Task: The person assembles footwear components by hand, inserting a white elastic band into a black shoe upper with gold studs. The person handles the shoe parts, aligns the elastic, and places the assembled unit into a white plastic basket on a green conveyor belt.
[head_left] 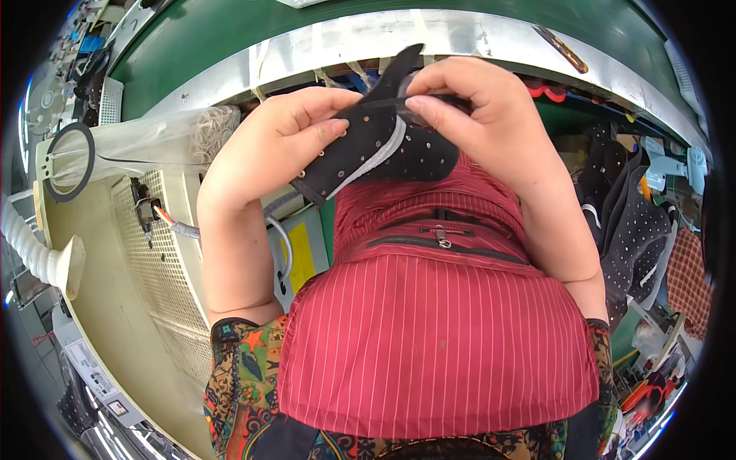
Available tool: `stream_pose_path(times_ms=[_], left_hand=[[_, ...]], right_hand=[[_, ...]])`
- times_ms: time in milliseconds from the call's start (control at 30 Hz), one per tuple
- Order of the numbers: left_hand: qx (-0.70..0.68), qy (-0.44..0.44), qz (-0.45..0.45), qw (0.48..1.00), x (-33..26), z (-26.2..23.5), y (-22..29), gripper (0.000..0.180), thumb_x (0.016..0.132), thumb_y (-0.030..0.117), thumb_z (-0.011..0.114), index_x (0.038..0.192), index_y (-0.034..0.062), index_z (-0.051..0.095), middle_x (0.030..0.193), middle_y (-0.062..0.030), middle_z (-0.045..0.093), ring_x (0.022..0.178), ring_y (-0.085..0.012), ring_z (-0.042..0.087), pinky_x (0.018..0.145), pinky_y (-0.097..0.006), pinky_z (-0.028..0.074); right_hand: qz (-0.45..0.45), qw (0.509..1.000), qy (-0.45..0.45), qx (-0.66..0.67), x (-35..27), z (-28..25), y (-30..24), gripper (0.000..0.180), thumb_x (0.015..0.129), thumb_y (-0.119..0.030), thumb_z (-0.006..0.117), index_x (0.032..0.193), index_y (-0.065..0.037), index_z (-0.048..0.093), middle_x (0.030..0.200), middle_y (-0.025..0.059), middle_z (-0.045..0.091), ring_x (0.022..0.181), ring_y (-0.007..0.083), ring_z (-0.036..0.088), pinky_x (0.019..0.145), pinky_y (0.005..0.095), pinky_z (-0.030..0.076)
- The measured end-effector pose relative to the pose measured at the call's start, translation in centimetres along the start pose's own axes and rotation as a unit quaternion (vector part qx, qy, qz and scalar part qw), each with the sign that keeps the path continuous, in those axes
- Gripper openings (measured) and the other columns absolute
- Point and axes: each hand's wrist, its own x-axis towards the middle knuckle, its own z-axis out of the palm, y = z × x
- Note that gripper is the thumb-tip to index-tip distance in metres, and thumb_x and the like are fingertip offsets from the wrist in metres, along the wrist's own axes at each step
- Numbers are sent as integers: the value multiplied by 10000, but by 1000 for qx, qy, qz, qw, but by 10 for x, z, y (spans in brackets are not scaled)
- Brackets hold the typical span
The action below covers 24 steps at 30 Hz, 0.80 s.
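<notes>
A black fabric piece (368,153) dotted with small metal eyelets hangs between my hands, in front of my red pinstriped apron. A curved light grey stripe (383,153) crosses it, and a black pointed flap (395,73) sticks up from its top. My left hand (295,130) pinches the fabric's left side between thumb and fingers. With thumb and index finger together, my right hand (468,96) grips a narrow black strip (387,102) along the upper edge. The strip's end inside my right fingers is partly hidden.
Beyond my hands runs a silver metal rail (460,34) beside a green surface (207,50); a cutter (562,50) lies on the rail. Left are a clear bag (169,142) of rings, a black hoop (70,162) and a white hose (34,245). Dotted black pieces (625,207) hang right.
</notes>
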Motion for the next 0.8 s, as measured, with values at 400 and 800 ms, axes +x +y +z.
stream_pose_path(times_ms=[400,800], left_hand=[[-113,-28,-14,993,2,-4,-8,382,876,-4,527,1254,-46,494,1112,-101,627,959,-126,613,838,-254,490],[-83,-45,32,995,0,-4,-11,352,900,16,510,1252,3,529,1068,-37,614,969,-84,569,848,-233,459]], right_hand=[[114,989,10,95,14,3,4,146,795,-133,647,845,4,646,725,60,599,636,114,565,584,255,462],[79,996,-20,47,17,3,8,162,803,-174,651,884,-34,649,687,93,595,616,158,576,589,278,462]])
